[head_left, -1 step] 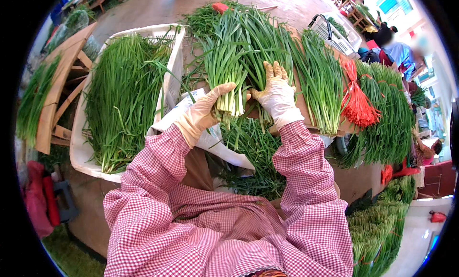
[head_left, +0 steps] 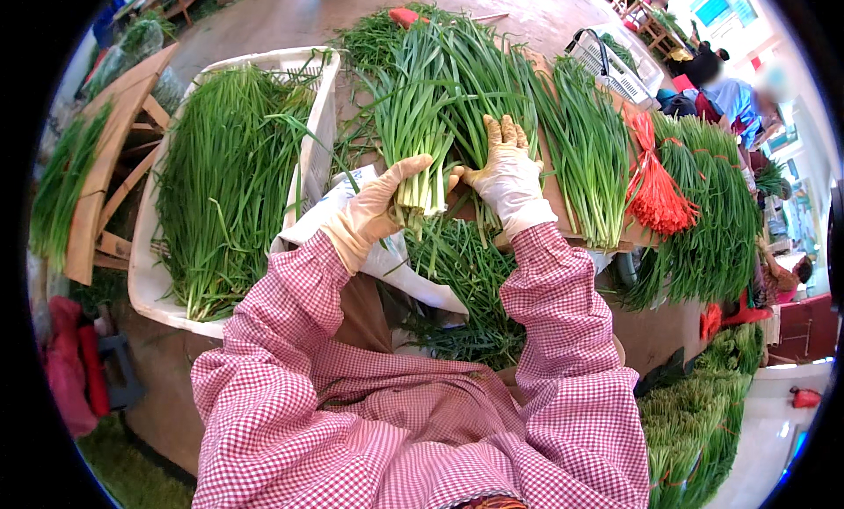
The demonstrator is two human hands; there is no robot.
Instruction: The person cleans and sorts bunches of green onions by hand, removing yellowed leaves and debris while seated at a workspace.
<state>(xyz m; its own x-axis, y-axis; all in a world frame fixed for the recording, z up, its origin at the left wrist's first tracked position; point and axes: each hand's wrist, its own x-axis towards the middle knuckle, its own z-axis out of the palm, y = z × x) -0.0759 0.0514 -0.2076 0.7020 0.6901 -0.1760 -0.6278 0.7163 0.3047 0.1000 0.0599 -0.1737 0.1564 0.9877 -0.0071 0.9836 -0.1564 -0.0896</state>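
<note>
Both my hands wear pale, stained gloves. My left hand [head_left: 371, 208] is wrapped round the pale stem ends of a bunch of garlic chives [head_left: 422, 144], thumb on top. The bunch lies on a wooden board, its green leaves pointing away from me. My right hand [head_left: 510, 175] lies with fingers stretched over more chives [head_left: 479, 78] just right of that bunch. Its palm side is hidden. Another pile of chives [head_left: 587, 149] rests farther right on the board. Beside it hangs a bundle of red ties [head_left: 655, 179].
A white plastic crate [head_left: 141, 280] heaped with chives stands at my left, near a wooden bench [head_left: 101, 175]. Tied chives [head_left: 703, 219] hang over the right end. Loose leaves [head_left: 466, 289] lie below the board. A white basket [head_left: 624, 78] and several people are beyond, at the right.
</note>
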